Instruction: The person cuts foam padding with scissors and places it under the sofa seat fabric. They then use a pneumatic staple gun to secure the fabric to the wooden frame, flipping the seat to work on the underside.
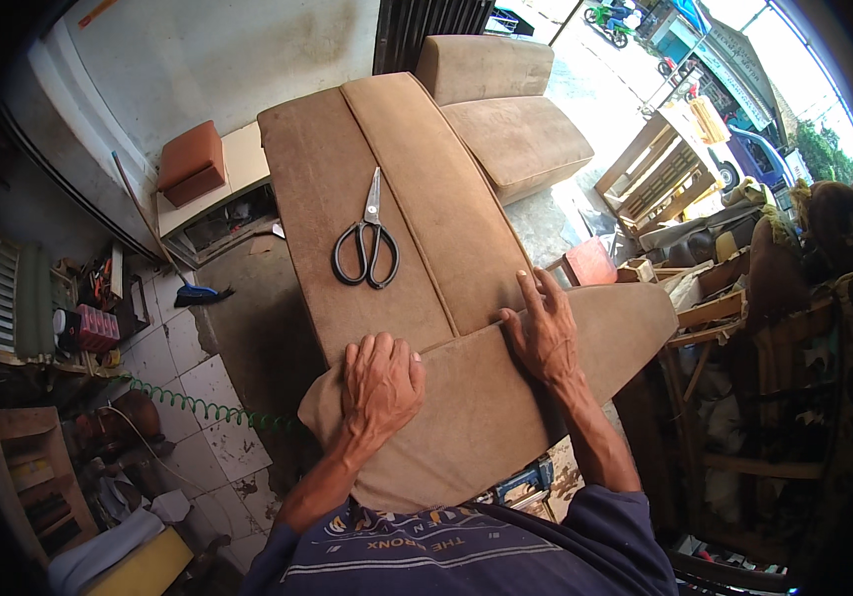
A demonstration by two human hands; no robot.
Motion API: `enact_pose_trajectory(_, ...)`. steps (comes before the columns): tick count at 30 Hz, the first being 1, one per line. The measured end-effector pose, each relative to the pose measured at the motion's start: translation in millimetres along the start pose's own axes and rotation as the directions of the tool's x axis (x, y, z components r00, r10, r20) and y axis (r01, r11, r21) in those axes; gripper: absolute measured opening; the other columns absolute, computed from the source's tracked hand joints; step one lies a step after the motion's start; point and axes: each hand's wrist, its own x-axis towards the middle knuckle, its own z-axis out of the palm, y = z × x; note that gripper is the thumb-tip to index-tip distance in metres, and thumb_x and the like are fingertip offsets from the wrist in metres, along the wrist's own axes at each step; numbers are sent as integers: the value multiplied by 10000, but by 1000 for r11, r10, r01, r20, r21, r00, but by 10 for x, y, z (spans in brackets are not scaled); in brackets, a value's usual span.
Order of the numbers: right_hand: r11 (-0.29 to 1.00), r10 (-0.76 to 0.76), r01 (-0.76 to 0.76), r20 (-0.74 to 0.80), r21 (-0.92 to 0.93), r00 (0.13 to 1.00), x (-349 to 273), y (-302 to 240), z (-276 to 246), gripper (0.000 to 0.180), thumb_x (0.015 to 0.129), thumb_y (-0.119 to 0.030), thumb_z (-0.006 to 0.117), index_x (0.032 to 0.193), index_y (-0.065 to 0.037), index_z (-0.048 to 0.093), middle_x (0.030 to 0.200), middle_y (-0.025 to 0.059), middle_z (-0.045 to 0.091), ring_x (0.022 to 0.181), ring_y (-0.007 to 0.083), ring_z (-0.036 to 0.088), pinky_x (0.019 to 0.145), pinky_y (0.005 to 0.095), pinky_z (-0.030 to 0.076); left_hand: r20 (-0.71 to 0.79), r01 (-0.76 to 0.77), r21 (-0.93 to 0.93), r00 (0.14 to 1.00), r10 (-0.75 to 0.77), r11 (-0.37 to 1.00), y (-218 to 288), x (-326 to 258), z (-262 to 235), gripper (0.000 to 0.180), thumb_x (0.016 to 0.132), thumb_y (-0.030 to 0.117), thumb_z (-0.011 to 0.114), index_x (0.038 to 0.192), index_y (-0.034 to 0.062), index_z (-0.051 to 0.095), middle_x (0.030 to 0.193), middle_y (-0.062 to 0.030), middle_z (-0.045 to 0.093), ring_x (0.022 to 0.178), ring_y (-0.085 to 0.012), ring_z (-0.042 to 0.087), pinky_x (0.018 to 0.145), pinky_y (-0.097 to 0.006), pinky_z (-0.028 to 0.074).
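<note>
A piece of brown suede-like fabric lies across the near end of a long upholstered piece in the same brown, which has a seam running lengthwise. My left hand is closed, its fingers curled over the upper edge of the fabric at the left. To the right, my right hand rests with fingers apart on the fabric's upper edge, the fingertips reaching onto the upholstered piece. Large scissors with black handles lie on the upholstered piece beyond my left hand, blades pointing away from me.
Beyond stands a brown upholstered seat. At left are a reddish-brown padded block on a pale cabinet, a blue broom and a coiled green hose. Wooden frames and scrap wood crowd the right side.
</note>
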Motion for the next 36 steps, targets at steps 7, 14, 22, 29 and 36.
enact_pose_trajectory(7, 974, -145, 87, 283, 207, 948, -69, -685, 217, 252, 966, -314, 680, 974, -71, 746, 961, 92, 700, 935, 271, 617, 857, 397, 476, 35, -18, -13, 999, 18, 1000, -26, 19, -10, 222, 960, 226, 559, 842, 46, 610, 855, -140, 538, 854, -312, 550, 806, -464, 405)
enact_pose_trajectory(14, 979, -162, 116, 304, 165, 939, 204, -834, 498, 390, 965, -310, 663, 656, -74, 696, 685, 62, 606, 755, 251, 563, 727, 395, 419, -58, 61, 18, 997, -60, 998, 24, -49, -84, 216, 947, 249, 588, 847, 60, 619, 905, -134, 551, 890, -317, 551, 817, -473, 416)
enact_pose_trajectory(22, 972, -123, 47, 331, 229, 935, 70, -908, 362, 271, 897, -273, 760, 753, -49, 712, 785, 94, 611, 804, 284, 562, 767, 409, 444, -163, 305, -289, 918, -361, 907, -440, -648, -347, 118, 953, 181, 643, 965, 65, 620, 1012, -124, 598, 1010, -330, 574, 909, -480, 450)
enact_pose_trajectory(29, 953, -147, 21, 402, 301, 904, 110, -1168, 314, 315, 917, -377, 749, 895, -63, 766, 863, 101, 654, 899, 276, 598, 835, 418, 448, 292, 518, -705, 834, -468, 483, -873, -563, -242, 261, 1045, 265, 662, 954, 46, 552, 698, 20, 507, 627, -67, 423, 557, -273, 360)
enact_pose_trajectory(36, 977, -126, 1, 573, 213, 810, 258, -1270, 363, 391, 938, -427, 734, 819, -55, 756, 831, 94, 660, 853, 264, 606, 839, 419, 454, 504, 604, -794, 718, -481, 69, -910, -716, -227, 260, 1050, 283, 670, 975, 75, 531, 731, 68, 474, 645, -6, 354, 536, -211, 272)
